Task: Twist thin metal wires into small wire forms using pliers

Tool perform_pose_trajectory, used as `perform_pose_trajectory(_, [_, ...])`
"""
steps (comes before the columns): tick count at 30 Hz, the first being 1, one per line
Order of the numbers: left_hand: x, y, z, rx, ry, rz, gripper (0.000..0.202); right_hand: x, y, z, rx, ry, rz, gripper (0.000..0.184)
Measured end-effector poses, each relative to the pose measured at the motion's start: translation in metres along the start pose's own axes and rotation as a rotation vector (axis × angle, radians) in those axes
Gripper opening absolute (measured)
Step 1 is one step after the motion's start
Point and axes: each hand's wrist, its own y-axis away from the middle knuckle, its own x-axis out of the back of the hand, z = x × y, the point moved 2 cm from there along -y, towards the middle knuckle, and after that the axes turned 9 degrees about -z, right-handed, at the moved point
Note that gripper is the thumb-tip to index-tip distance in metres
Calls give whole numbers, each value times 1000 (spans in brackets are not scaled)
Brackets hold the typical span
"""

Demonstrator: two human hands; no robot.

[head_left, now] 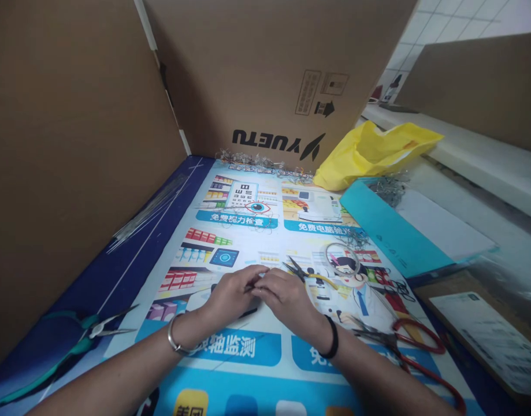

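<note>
Over the middle of the printed sheet, my left hand (231,293) and my right hand (286,296) meet at the fingertips. Both hands are closed in a pinch, and whatever lies between the fingers is hidden or too thin to make out. Just beyond my right hand rest small pliers (306,273) with dark jaws and a yellow handle. A coil of pale wire (342,258) lies a little farther to the right. Red-handled scissors (397,341) are beside my right forearm. Green-handled pliers (81,329) lie with jaws apart, left of my left forearm.
Tall cardboard panels (265,75) wall off the left and back. Bent wire pieces (256,160) line the back edge. Straight wires (150,214) lie at left. On the right are a yellow bag (373,153), a teal folder (378,228), dark red wire loops (389,280) and a labelled box (486,329).
</note>
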Motion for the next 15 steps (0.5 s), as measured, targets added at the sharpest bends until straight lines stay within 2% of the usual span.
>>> perform_pose_trajectory(6, [-2, -2, -3, -19, -108, -57, 43, -1, 1, 0, -9, -6, -30, 15])
perform_pose_trajectory(9, [-1, -3, -4, 27, -122, -77, 43, -2, 1, 5, -64, -19, -12, 15])
perform_pose_trajectory(15, [2, -3, -2, 80, 69, -76, 44, 6, -2, 7, -162, -206, -1, 14])
